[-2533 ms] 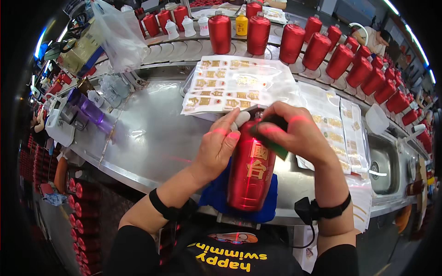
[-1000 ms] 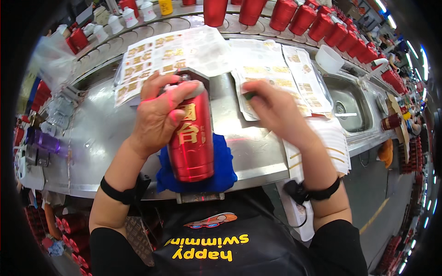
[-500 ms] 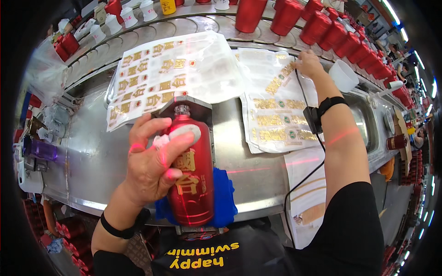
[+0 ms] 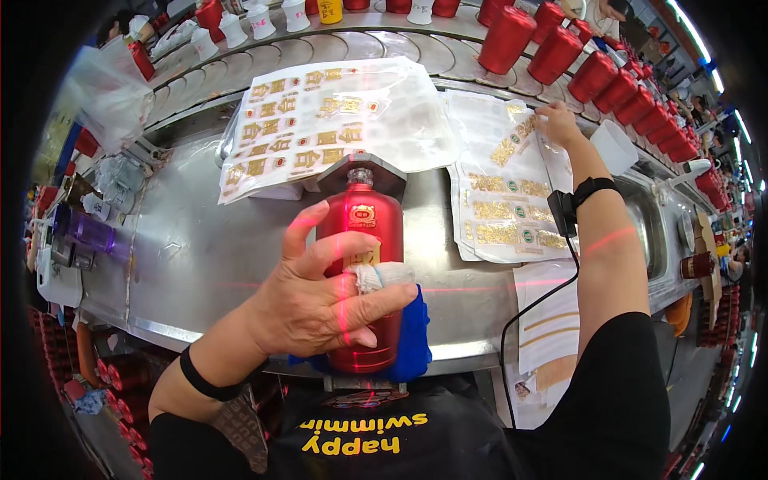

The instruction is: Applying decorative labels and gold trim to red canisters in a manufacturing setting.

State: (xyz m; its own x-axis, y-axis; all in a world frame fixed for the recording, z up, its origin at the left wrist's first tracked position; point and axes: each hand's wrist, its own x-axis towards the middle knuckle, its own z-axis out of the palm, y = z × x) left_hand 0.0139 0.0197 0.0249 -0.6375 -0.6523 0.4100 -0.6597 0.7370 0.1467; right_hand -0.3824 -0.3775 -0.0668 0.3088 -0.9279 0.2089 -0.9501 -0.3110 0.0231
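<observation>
A red bottle (image 4: 378, 214) with gold emblems lies in front of me, its neck against a dark grey angled holder (image 4: 384, 166), with a blue cloth (image 4: 414, 340) beneath its lower part. Over the bottle's middle spreads my left hand (image 4: 320, 300), fingers apart, one wrapped in white; whether it touches the bottle I cannot tell. My right hand (image 4: 558, 124) reaches to the far edge of a white sheet of gold labels (image 4: 480, 240). Its fingers are closed at the upper end of a slanted gold label strip (image 4: 512, 142); the fingertips are partly hidden.
Another label sheet (image 4: 416, 120) lies behind the bottle. Beyond runs a conveyor (image 4: 336, 52) carrying red bottles (image 4: 508, 40) and white cups (image 4: 260, 22). At right are a white tub (image 4: 614, 148) and a sink (image 4: 652, 212). A black cable (image 4: 520, 316) hangs from my right wrist.
My left hand has moved down from near the bottle's neck to its middle, uncovering the upper gold emblem. My right hand stays at the label sheet. The whole view has shifted slightly.
</observation>
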